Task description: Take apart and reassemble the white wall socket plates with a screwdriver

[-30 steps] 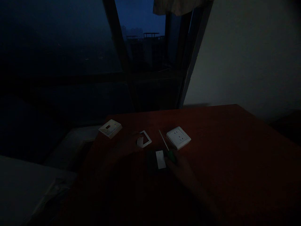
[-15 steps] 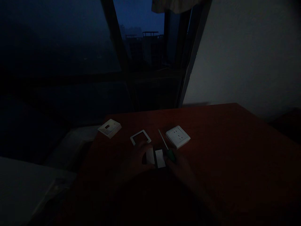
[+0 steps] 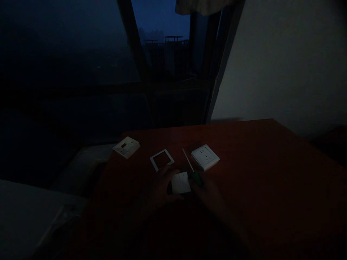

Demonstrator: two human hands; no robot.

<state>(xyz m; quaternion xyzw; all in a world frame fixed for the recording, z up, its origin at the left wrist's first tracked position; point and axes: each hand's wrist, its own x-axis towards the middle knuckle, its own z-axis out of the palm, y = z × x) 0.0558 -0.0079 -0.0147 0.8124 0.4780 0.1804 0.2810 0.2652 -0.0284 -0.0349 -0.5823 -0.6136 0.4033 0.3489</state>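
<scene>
A wall switch (image 3: 181, 182) with white rocker plates lies low at the middle of the table. My left hand (image 3: 162, 186) is curled around its left side, thumb at the near edge and fingers at the far edge. At its right side, my right hand (image 3: 208, 191) is closed on the green handle of a screwdriver (image 3: 196, 177), whose thin shaft points away over the table. Those right fingertips are close to the switch's right edge; darkness hides whether they touch it. Just beyond my left hand lies a white square frame (image 3: 155, 162).
A white wall socket (image 3: 205, 157) rests beyond my right hand. Another white plate with a dark square opening (image 3: 126, 147) sits near the table's left edge. The reddish table (image 3: 260, 151) meets a window (image 3: 162, 57) and a pale wall (image 3: 287, 65). The room is very dim.
My left hand has moved slightly right with a white rocker plate. The dark gap between the two plates has closed, and they now lie side by side. My right hand and the screwdriver stay put.
</scene>
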